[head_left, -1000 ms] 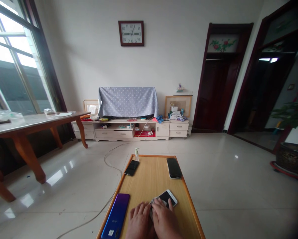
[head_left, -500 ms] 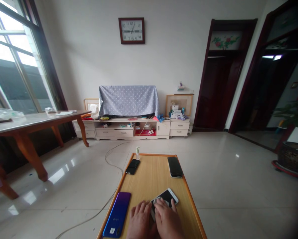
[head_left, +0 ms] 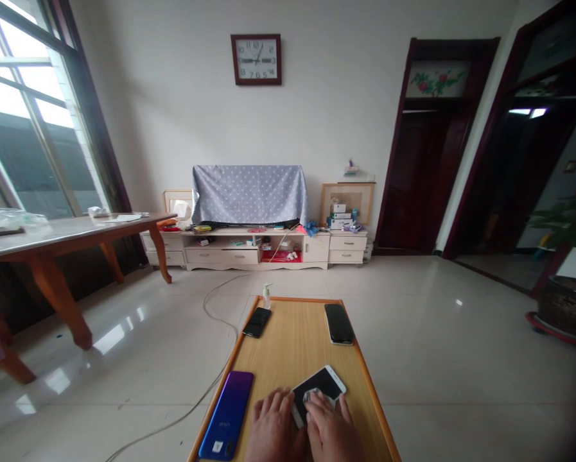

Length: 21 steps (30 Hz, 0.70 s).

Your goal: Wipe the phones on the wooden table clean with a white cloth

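Note:
A white smartphone with a black screen lies slanted on the small wooden table. Along its left edge, my left hand grips it with bent fingers; the thumb side is partly hidden. My right hand presses a crumpled whitish tissue onto the screen, fingers closed over it. Left of my hands lies a blue-purple smartphone, back up. Farther off are a small black phone at the left edge and a black-screened phone at the right.
A small pump bottle stands at the table's far left corner. A cable runs over the tiled floor to the left. Beyond are a low cabinet, a larger table and a potted plant.
My right hand has slid with the tissue slightly right and toward me over the screen, baring more of it. My left hand stays at the phone's left edge.

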Motion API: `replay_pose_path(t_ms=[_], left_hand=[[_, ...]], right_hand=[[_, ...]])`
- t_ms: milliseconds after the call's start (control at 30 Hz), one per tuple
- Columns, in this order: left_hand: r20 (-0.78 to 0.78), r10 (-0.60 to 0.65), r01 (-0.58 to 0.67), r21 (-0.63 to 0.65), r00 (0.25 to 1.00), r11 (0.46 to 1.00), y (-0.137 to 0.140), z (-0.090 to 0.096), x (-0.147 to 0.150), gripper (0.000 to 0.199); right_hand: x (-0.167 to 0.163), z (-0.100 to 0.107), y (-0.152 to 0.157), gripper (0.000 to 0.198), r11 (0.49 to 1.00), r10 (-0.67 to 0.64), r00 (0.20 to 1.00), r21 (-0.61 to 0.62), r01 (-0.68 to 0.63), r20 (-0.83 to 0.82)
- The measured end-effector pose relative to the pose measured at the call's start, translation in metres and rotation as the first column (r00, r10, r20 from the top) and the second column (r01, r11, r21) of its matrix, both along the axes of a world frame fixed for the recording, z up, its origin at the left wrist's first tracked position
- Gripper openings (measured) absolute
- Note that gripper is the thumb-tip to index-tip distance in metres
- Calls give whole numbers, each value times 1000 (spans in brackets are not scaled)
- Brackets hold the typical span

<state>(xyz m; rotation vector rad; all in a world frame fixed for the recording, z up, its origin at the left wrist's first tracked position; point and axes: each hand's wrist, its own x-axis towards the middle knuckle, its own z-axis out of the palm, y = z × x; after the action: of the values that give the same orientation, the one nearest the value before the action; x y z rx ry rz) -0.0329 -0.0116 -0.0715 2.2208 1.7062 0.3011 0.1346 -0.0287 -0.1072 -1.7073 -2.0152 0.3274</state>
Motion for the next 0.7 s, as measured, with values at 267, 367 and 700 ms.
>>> replay_pose_path(t_ms=[267,367,700], left_hand=[[-16,-17,17,-29,1000,999,0,-1,0,64],[-5,-5,5,-27,1000,1000,0,-2,0,65],[36,-19,18,23,999,1000,1,-10,-3,62]], right_hand=[[-8,23,12,44,998,-65,998,28,64,8],[-3,12,7,43,999,-47,999,24,46,24],[4,6,1,41,997,-62,998,54,60,26]])
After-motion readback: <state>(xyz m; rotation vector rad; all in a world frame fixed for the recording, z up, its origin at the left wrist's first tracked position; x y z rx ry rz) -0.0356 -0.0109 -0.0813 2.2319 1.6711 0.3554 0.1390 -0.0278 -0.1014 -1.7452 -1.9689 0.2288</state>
